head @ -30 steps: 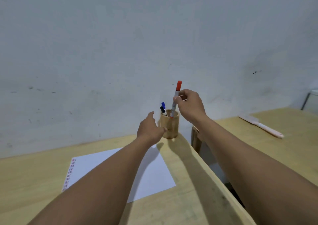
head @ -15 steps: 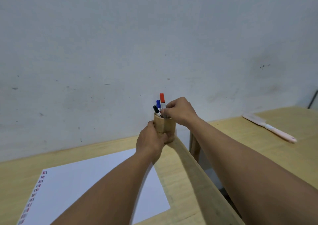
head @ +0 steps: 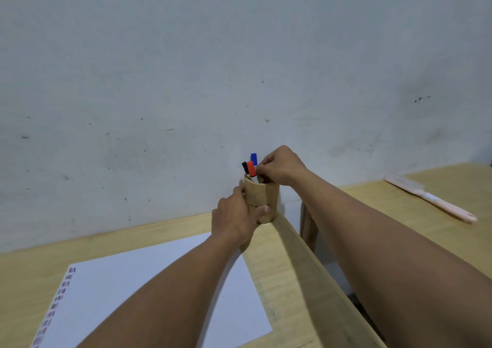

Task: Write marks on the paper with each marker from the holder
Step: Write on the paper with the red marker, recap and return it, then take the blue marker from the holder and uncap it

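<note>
Left hand [head: 234, 221] is gripping the wooden holder [head: 262, 197] at the desk [head: 287, 275] corner. Right hand [head: 282, 165] fingers are pinching the blue marker [head: 254, 158], beside red marker [head: 250, 168] and black marker [head: 244, 166].

A white paper [head: 165, 289] is laid flat on the wooden surface [head: 282, 273]. A wooden holder [head: 262, 198] is stood at its far corner. A pink brush [head: 431, 198] is laid on a second surface [head: 399, 214] beside it.

You can read no words or numbers anywhere. The white paper sheet [head: 149, 291] shows only small coloured marks along its left edge.
</note>
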The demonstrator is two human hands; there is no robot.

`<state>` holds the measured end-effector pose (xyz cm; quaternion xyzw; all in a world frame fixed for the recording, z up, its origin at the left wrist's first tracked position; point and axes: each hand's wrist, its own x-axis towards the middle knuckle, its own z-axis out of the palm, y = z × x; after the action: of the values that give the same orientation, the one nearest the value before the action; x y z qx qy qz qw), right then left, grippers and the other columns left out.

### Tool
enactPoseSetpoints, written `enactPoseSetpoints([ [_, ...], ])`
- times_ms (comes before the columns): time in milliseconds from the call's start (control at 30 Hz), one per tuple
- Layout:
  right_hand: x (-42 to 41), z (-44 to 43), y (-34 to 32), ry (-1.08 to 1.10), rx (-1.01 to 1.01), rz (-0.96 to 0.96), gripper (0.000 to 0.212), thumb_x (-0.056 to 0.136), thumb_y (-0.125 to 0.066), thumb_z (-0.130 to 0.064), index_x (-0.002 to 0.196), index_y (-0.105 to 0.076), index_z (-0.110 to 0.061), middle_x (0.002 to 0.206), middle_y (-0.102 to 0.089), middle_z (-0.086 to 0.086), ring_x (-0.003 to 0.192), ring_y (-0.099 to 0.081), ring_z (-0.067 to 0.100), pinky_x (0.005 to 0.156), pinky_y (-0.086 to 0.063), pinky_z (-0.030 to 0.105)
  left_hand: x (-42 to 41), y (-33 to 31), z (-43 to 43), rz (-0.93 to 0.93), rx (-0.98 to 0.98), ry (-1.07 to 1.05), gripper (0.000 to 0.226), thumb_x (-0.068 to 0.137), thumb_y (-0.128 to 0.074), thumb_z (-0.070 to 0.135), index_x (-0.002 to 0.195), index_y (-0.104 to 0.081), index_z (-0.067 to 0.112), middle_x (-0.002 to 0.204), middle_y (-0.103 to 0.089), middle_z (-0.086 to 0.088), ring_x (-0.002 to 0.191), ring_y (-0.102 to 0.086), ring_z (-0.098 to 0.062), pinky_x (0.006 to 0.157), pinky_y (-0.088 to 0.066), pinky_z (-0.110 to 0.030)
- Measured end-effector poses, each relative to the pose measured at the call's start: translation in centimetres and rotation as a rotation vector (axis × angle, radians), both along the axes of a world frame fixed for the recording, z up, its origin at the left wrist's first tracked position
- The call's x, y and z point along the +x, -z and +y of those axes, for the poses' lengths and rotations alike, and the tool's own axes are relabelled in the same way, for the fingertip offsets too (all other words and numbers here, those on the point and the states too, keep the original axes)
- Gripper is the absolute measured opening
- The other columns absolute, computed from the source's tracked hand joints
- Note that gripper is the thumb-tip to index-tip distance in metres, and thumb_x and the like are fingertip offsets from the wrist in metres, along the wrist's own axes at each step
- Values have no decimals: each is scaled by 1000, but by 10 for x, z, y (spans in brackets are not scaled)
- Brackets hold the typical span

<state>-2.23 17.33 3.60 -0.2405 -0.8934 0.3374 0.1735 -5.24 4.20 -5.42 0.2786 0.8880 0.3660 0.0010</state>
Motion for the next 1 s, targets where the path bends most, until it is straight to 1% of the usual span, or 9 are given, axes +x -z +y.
enactPoseSetpoints([
  [100, -3, -1, 3, -10, 15, 11, 18, 91, -74, -21, 102, -80, -9, 96, -71, 1, 91, -64, 19, 73, -50, 30, 0, 0, 1, -2, -1, -4, 69, 79, -69, 61, 132, -48, 23, 119, -70, 0, 108, -64, -26, 91, -55, -47],
  [233, -5, -1, 7, 32, 11, 51, 11, 92, -70, -16, 93, -77, -7, 92, -72, 7, 84, -65, 20, 69, -49, 29, 0, 0, 1, -3, 0, -3, 66, 80, -69, 59, 131, -49, 23, 119, -70, 0, 109, -64, -25, 91, -54, -47],
  [433, 15, -9, -23, 61, -25, 286, 10, 94, -68, -19, 101, -64, -12, 91, -65, 1, 74, -60, 13, 57, -39, 21, 8, -6, -6, -77, 73, -18, 72, 78, -73, 57, 135, -49, 21, 126, -68, -2, 115, -62, -27, 95, -53, -47],
  [567, 34, -26, -48, 29, -1, 360, 13, 96, -67, -21, 104, -60, -15, 85, -63, -4, 72, -59, 9, 56, -40, 19, 16, -27, -28, -79, 59, -60, 83, 83, -74, 46, 151, -35, 20, 138, -61, -5, 128, -54, -30, 101, -48, -47],
  [633, 46, -40, -57, -4, 22, 371, 11, 97, -66, -23, 104, -62, -16, 85, -63, -6, 75, -61, 11, 58, -42, 20, 20, -42, -44, -69, 93, -89, 77, 88, -70, 41, 153, -34, 22, 142, -59, -3, 129, -54, -30, 104, -46, -48],
  [767, 71, -77, -65, -97, 34, 326, 16, 96, -66, -28, 106, -70, -16, 90, -71, 1, 79, -67, 19, 64, -50, 28, 38, -76, -86, -34, 229, -159, 51, 96, -58, 30, 146, -47, 24, 136, -63, 0, 122, -59, -24, 103, -47, -40],
  [867, 88, -107, -63, -181, 31, 291, 16, 94, -69, -29, 102, -76, -17, 93, -75, 7, 83, -70, 25, 72, -52, 33, 56, -98, -121, -30, 381, -183, 35, 100, -49, 28, 134, -59, 25, 124, -68, 1, 103, -59, -17, 87, -43, -28],
  [933, 99, -127, -62, -244, 16, 267, 17, 94, -69, -28, 101, -78, -16, 93, -76, 6, 79, -67, 20, 70, -51, 30, 67, -110, -142, -87, 484, -158, 30, 102, -45, 31, 123, -65, 26, 115, -72, 2, 97, -59, -16, 77, -41, -26],
  [1000, 108, -147, -62, -295, 5, 235, 17, 95, -69, -28, 98, -80, -15, 89, -76, 4, 74, -63, 12, 67, -47, 26, 77, -120, -163, -136, 566, -122, 26, 102, -44, 37, 108, -67, 28, 102, -75, 5, 95, -64, -18, 75, -45, -28],
])
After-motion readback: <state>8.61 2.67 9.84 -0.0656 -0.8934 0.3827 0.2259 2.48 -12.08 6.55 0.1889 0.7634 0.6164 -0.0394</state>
